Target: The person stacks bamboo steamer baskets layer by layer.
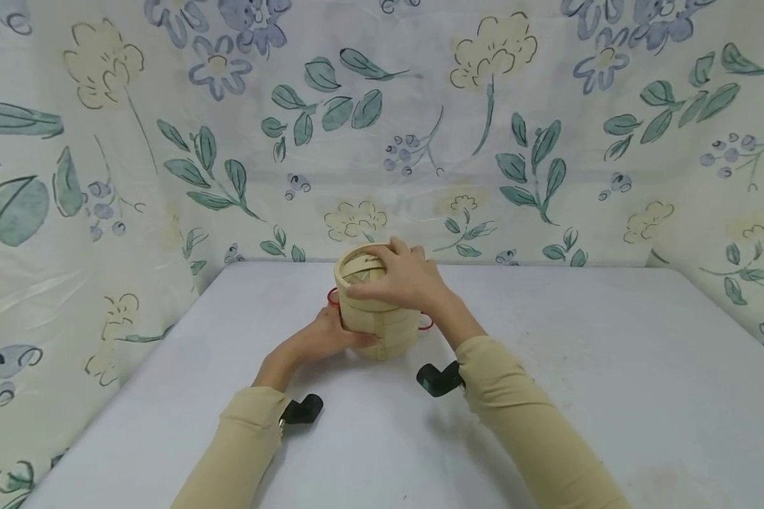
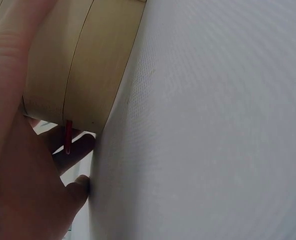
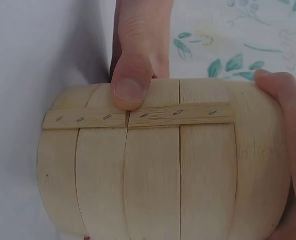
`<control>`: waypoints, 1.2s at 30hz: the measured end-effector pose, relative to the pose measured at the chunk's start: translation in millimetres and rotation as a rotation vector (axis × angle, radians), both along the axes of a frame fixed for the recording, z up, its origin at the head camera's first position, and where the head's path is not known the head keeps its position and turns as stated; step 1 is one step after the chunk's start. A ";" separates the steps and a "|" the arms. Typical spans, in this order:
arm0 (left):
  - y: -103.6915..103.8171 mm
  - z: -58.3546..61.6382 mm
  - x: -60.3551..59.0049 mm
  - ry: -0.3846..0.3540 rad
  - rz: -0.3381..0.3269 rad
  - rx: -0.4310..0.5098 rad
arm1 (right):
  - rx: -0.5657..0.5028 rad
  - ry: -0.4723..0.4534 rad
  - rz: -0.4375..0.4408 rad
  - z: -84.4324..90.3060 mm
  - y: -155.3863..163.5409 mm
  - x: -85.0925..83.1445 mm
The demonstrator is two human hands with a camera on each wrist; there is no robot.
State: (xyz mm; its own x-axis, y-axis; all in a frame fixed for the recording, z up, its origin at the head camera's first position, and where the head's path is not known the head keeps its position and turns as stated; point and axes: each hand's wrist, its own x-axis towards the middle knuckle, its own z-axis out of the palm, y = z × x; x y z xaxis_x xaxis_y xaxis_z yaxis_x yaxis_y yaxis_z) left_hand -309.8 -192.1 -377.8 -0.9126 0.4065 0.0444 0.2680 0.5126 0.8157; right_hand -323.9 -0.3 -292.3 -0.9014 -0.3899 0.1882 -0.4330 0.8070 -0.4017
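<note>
Bamboo steamer point(image 1: 377, 304) stands near the middle of the grey table point(image 1: 611, 396), toward its far edge, under both your hands. Your left hand point(image 1: 331, 336) grips the stack low at about 8 o'clock, thumb point(image 3: 132, 75) pressed on the stapled seam strip point(image 3: 137, 116), other fingers point(image 2: 72, 145) curled round the far wall by the red loop point(image 2: 67, 137), touching the cloth. Your right hand point(image 1: 404, 277) lies over the lid point(image 1: 359, 272) from 3 o'clock, fingers spread and bent down over its rim, clasping the top tier.
</note>
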 end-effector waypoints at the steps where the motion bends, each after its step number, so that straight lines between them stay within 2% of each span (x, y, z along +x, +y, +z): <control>1: -0.7 0.0 0.3 0.000 -0.001 0.001 | -0.004 -0.002 0.000 0.1 -0.6 0.8; 20: -6.5 -2.5 1.5 0.001 -0.018 0.004 | 0.013 0.029 0.003 0.5 -2.9 6.9; 28: -15.7 2.4 5.1 -0.082 0.088 -0.116 | 0.030 0.060 0.006 -0.3 2.7 12.3; 36: -31.4 4.9 4.8 -0.099 0.085 -0.121 | -0.006 0.096 0.000 -9.4 26.5 17.0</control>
